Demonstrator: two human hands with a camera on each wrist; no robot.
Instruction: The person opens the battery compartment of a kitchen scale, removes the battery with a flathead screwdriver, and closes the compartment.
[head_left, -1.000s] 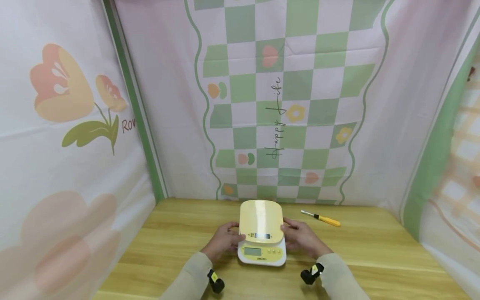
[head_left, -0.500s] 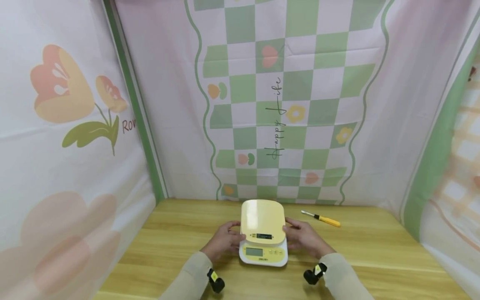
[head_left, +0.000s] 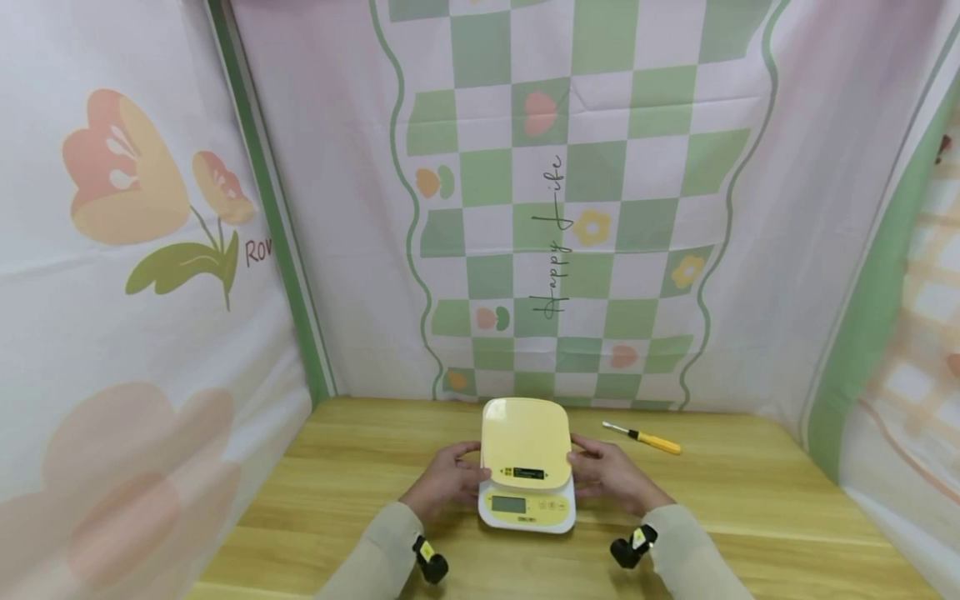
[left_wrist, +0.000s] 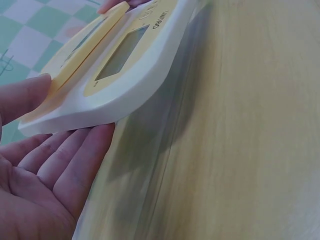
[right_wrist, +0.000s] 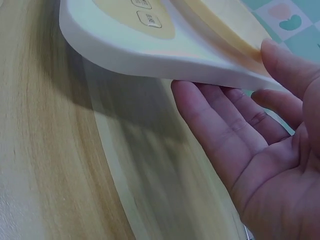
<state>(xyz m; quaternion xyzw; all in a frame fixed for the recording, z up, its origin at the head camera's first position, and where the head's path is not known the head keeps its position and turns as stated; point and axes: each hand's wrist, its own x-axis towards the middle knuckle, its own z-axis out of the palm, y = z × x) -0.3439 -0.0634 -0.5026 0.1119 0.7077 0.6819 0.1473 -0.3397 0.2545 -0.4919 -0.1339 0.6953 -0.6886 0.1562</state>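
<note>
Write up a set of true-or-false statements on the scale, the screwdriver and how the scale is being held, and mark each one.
1. The left grip and right grip hold the scale from opposite sides. True.
2. Digits show on the scale. False: its display shows none.
3. The screwdriver lies on the table, to the right of the scale. True.
4. The scale's whole base sits flat on the table. False: fingers reach beneath it on both sides, holding it up.
5. The screwdriver is blue from end to end. False: its handle is yellow.
6. The display is nearer the left grip than the right grip. True.
</note>
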